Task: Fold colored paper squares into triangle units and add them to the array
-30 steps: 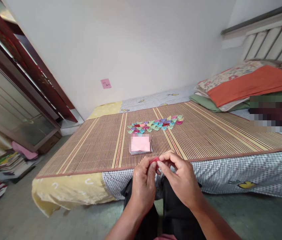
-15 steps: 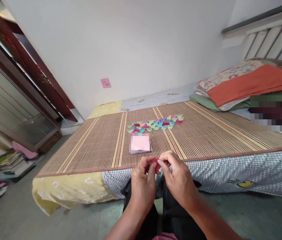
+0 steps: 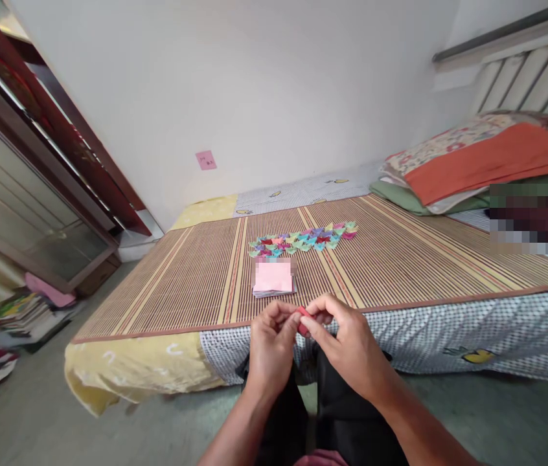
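Head camera: my black trousers [image 3: 356,414] show lowest, under my forearms; above them my left hand [image 3: 271,343] and right hand [image 3: 352,336] meet, thumbs and fingers of both clamped on one small red piece [image 3: 304,329]; it sits pinched between them, up in the air by the near edge of the striped mat [image 3: 181,285]; my grip covers part of it, so I cannot tell its full shape; just past my hands lies a stack of paper [image 3: 273,277], pink on top, its outline partly blurred; right behind that, a band of small folded pieces [image 3: 304,241] in green, pink, red and blue runs off to the right; the mat lies over a patterned sheet [image 3: 521,336]; farther right, an orange-banded pillow [image 3: 488,165] rests on green cloth [image 3: 400,198]; farthest, the white wall [image 3: 303,90] bears a pink note [image 3: 206,160], its writing too small to read.
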`<action>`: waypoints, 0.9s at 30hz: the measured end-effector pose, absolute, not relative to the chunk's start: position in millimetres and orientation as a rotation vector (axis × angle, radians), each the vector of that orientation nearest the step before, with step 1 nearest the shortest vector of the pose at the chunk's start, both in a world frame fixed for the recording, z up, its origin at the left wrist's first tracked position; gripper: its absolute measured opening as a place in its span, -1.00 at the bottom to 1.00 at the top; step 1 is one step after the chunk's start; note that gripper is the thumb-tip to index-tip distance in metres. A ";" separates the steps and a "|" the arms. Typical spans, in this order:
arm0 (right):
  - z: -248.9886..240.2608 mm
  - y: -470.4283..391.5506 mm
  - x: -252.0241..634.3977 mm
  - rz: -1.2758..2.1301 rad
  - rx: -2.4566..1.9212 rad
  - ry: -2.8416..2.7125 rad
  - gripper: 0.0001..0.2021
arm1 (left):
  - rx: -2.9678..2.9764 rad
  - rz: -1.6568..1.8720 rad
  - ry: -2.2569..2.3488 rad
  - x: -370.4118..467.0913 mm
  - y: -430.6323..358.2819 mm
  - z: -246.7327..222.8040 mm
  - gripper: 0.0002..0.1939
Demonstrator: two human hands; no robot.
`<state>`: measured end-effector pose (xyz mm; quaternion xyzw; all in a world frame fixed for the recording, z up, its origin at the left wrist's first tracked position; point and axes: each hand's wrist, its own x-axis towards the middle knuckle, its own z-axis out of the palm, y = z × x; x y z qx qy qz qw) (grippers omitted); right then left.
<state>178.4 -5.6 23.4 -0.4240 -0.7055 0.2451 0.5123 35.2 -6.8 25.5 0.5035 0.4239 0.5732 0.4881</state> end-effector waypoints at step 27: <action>35.5 -8.0 179.8 0.932 -0.999 -1.564 -0.92 | 0.960 1.403 0.890 35.8 -0.2 25.5 -0.69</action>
